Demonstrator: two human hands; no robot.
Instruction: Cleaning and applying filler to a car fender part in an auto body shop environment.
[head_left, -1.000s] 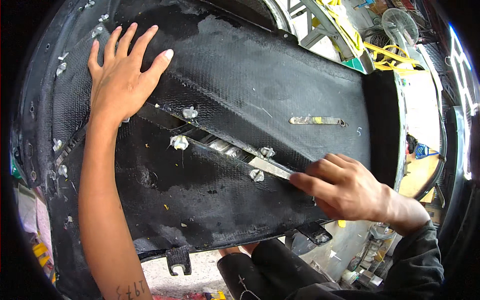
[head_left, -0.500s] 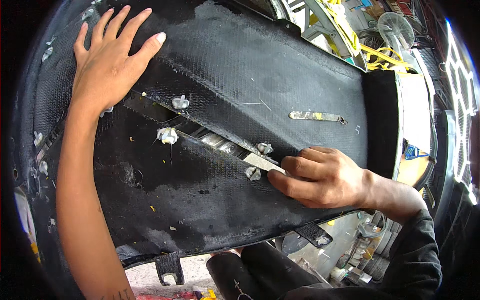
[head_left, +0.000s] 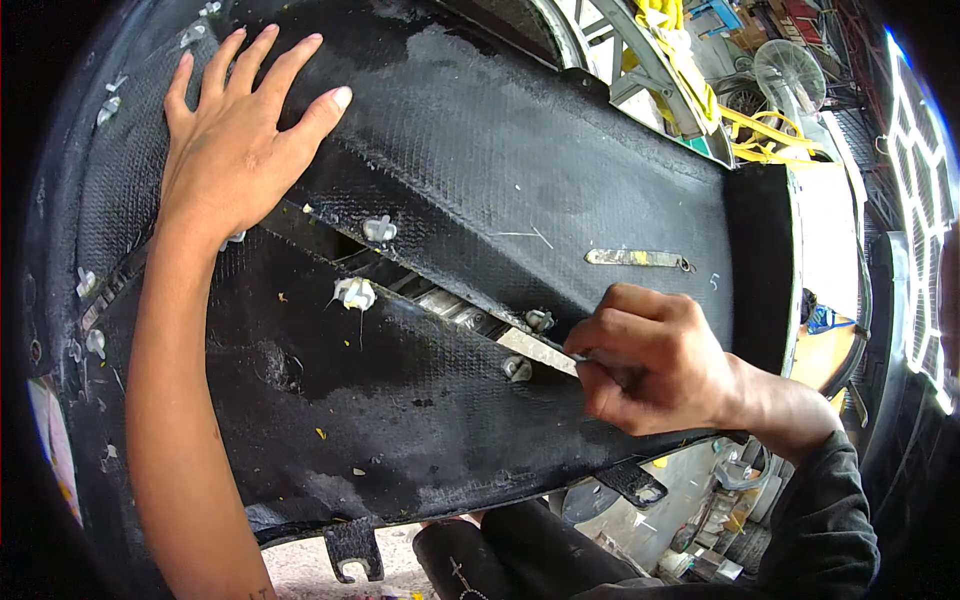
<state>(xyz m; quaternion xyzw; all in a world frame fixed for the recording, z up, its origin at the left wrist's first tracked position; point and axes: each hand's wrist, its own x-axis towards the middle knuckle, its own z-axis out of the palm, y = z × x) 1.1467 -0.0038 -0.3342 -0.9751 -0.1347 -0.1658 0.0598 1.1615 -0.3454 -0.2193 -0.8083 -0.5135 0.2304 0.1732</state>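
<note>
A large black textured panel [head_left: 400, 450] lies in front of me, with a long diagonal slot [head_left: 440, 302] cut through it. My left hand [head_left: 232, 155] rests on its upper left part, fingers spread and holding nothing. Between the fingers and thumb of my right hand [head_left: 660, 365] is a flat metal blade [head_left: 538, 351]; its handle end is hidden by the hand. The blade's wide end lies over the slot's lower right end, between a pale knob-like lump [head_left: 539, 320] and another one [head_left: 516, 368]. More such lumps [head_left: 380, 229] line the slot.
A narrow metal strip [head_left: 635, 258] with a ring lies on the panel, right of the middle. Slotted tabs [head_left: 352, 550] stick out from the near edge, above my legs. Beyond the far edge are a metal frame [head_left: 655, 75] with yellow cloth and a fan [head_left: 790, 75].
My right hand has moved slightly right and its knuckles have turned up, with more of the blade showing. The whole view has shifted a little; my left hand stays spread on the panel.
</note>
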